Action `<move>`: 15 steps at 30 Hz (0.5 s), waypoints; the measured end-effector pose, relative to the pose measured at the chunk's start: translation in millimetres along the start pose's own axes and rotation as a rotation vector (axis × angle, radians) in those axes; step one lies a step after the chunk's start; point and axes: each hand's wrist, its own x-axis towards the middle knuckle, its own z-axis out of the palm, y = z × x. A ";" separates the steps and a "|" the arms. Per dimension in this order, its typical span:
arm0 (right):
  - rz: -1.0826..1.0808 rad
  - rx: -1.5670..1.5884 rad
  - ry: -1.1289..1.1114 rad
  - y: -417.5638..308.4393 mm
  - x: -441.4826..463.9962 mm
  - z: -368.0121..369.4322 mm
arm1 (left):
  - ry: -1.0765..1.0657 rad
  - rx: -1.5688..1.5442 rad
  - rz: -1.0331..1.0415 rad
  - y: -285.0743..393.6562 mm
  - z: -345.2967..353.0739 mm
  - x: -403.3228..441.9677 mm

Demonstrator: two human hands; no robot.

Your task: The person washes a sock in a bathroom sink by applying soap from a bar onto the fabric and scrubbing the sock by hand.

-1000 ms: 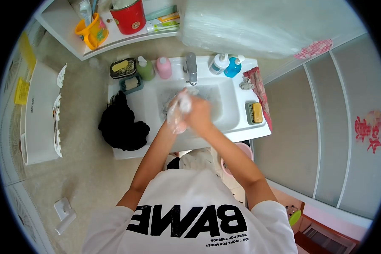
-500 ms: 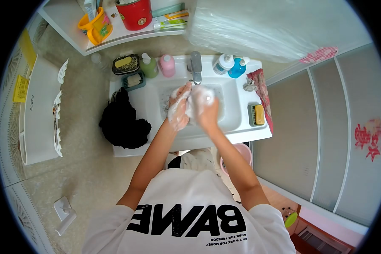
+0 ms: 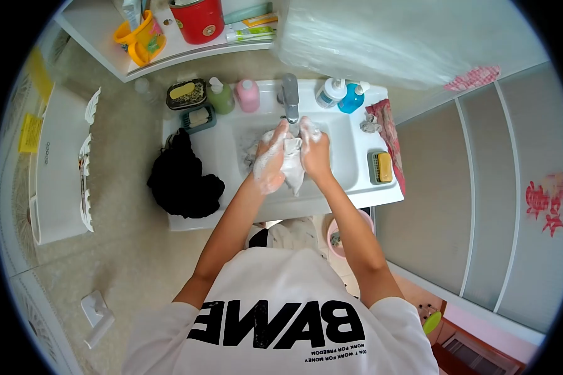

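Observation:
Over the white sink (image 3: pixel 347 165), a wet white cloth (image 3: pixel 293 165) is stretched between my hands, with one end hanging down. My left hand (image 3: pixel 269 164) is closed on its left side, coated in suds across the back and wrist. Gripping the other side is my right hand (image 3: pixel 315 150), with foam on its knuckles and thumb. Both hands are just below the faucet (image 3: pixel 289 100). Parts of the cloth are hidden behind my fingers. What lies in the basin under my hands is mostly covered.
Black clothing (image 3: pixel 184 181) is heaped on the counter's left. Behind it are soap dishes (image 3: pixel 187 94), a green pump bottle (image 3: pixel 220 97) and a pink bottle (image 3: pixel 248 95). On the right stand a blue pump bottle (image 3: pixel 351 99) and yellow soap (image 3: pixel 383 167). A pink basin (image 3: pixel 364 222) sits below.
My right hand, blurred and lying across the cloth before, has shifted slightly right, apart from the left. The white cloth now shows spread between the two hands.

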 end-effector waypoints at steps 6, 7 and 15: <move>0.004 0.508 -0.112 3.7 -12.1 -4.2 | -0.091 -0.094 0.042 5.1 -10.3 5.6; -0.007 0.502 -0.149 1.8 -11.5 -6.7 | -0.090 -0.124 0.029 7.0 -4.4 1.9; -0.311 0.305 -0.001 -6.4 -24.9 0.8 | -0.064 -0.015 0.105 0.1 1.0 -0.4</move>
